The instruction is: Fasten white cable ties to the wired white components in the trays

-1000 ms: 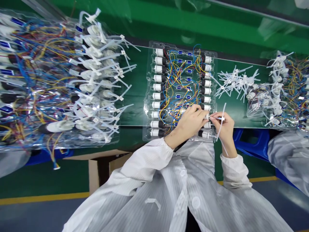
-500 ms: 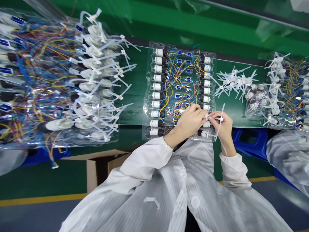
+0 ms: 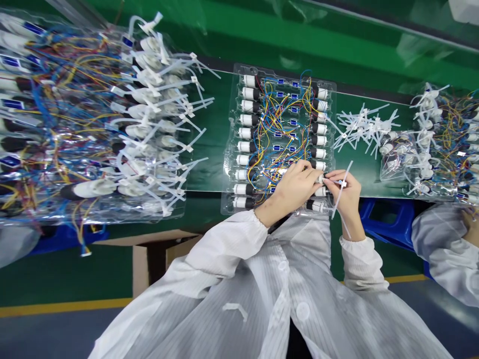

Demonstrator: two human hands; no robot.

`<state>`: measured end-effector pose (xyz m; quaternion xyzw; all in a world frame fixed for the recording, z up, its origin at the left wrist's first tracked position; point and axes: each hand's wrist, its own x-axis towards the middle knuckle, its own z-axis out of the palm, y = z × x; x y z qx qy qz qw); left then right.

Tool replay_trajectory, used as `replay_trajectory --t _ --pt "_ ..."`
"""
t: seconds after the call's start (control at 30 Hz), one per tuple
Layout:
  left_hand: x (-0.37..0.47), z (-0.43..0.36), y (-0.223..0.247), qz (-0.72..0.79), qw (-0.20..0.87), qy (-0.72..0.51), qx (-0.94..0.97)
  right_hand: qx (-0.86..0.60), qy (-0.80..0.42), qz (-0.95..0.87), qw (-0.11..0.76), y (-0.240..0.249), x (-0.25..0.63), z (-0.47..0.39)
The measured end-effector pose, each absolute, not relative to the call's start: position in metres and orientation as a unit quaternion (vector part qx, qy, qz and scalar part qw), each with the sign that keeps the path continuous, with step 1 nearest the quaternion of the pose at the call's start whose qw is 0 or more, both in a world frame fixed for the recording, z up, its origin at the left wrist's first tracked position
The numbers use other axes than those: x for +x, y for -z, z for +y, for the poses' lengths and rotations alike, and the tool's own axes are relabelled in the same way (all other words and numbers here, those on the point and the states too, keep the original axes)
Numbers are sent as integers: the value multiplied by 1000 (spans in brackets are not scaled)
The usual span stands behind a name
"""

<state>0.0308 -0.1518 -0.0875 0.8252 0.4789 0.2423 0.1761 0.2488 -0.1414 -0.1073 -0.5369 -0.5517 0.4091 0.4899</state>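
Note:
A clear plastic tray [image 3: 229, 149] on the green table holds two columns of small black-and-white cylindrical parts with blue, yellow and red wires between them. My left hand [image 3: 295, 187] pinches one white-capped part [image 3: 321, 178] in the tray's right column, near the front. My right hand [image 3: 346, 192] holds a white cable tie [image 3: 341, 192] right against that part; the tie's tail sticks up and down past my fingers. Both hands touch at the part.
A pile of loose white cable tie pieces [image 3: 364, 127] lies right of the tray. A big stack of filled trays [image 3: 90, 124] with tied parts stands at the left, another [image 3: 441, 139] at the right. A co-worker's white sleeve [image 3: 445, 249] shows at the right. A cardboard box [image 3: 157, 254] sits below the table edge.
My hands stay together on the same part with only slight finger shifts. The view has drifted a little, and a co-worker's hand has come into sight at the right edge.

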Motion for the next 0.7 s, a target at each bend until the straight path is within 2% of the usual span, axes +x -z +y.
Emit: replay_trajectory --t 0.7 --pt "36 -146 96 482 174 -247 822 -573 -395 -527 488 111 240 -136"
